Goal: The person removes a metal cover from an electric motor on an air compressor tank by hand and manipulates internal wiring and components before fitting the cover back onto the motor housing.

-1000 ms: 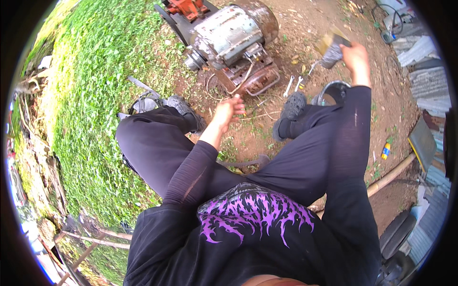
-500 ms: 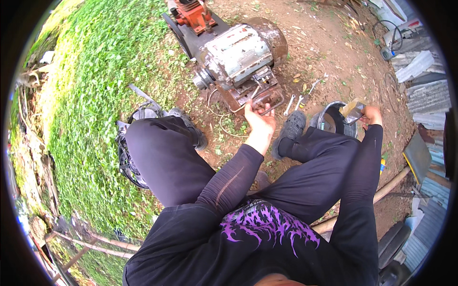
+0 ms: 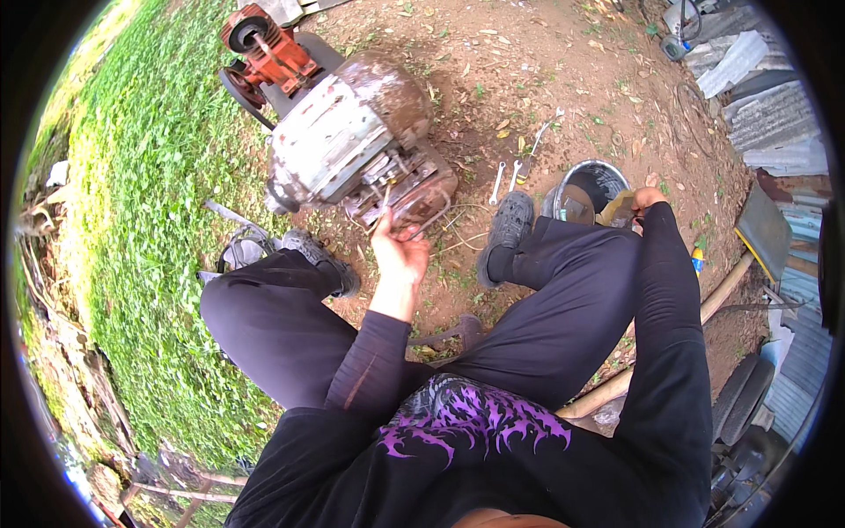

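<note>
The left hand (image 3: 402,255) is half curled, its grip impossible to tell, the right hand (image 3: 650,199) is clamped on a brush (image 3: 620,209) at the rim of a bucket (image 3: 606,181), and beyond, a motor (image 3: 330,145) sits on dirt (image 3: 546,53) near the edge of the grass (image 3: 150,238).

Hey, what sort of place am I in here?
Probably an outdoor yard: grass meets bare dirt, wrenches lie near a weathered motor, and corrugated metal sheets line the right side.
</note>
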`<move>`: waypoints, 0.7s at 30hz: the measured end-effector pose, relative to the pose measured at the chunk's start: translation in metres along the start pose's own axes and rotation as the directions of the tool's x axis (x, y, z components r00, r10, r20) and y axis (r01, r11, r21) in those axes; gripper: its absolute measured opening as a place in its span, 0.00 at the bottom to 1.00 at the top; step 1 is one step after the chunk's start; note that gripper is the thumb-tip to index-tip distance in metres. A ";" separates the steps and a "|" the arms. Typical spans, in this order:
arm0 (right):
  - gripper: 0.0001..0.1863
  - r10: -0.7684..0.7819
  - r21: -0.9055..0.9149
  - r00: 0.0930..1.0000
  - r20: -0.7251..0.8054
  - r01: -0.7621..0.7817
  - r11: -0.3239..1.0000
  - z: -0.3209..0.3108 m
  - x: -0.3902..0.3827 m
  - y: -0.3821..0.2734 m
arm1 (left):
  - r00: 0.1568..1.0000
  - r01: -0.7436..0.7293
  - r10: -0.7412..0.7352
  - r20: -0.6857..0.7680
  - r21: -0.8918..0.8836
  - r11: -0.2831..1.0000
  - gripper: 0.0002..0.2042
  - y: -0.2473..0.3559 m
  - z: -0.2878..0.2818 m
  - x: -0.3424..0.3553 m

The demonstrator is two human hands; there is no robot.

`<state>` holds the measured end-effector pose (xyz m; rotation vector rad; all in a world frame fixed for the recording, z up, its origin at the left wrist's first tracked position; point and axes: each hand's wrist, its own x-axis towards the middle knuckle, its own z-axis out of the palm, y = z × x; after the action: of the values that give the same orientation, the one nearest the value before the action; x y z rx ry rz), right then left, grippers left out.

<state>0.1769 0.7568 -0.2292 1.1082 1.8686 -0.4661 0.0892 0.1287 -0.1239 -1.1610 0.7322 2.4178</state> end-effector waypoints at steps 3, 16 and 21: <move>0.12 -0.122 -0.293 0.992 -0.021 0.110 0.950 0.021 -0.011 -0.028 | 0.997 -0.038 0.038 -0.068 0.003 0.999 0.07 0.035 -0.027 -0.019; 0.09 0.074 0.537 0.996 0.040 -0.084 0.840 0.025 -0.008 -0.006 | 0.999 0.032 -0.032 -0.017 -0.002 0.999 0.05 0.056 -0.057 -0.010; 0.16 0.104 0.330 0.993 -0.062 -0.077 0.941 0.002 -0.043 -0.023 | 0.998 0.002 0.001 -0.062 0.053 0.999 0.06 0.043 -0.069 0.008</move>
<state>0.1676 0.7213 -0.1973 1.4447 1.8401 -0.7070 0.1043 0.0536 -0.1540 -1.2203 0.8097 2.3567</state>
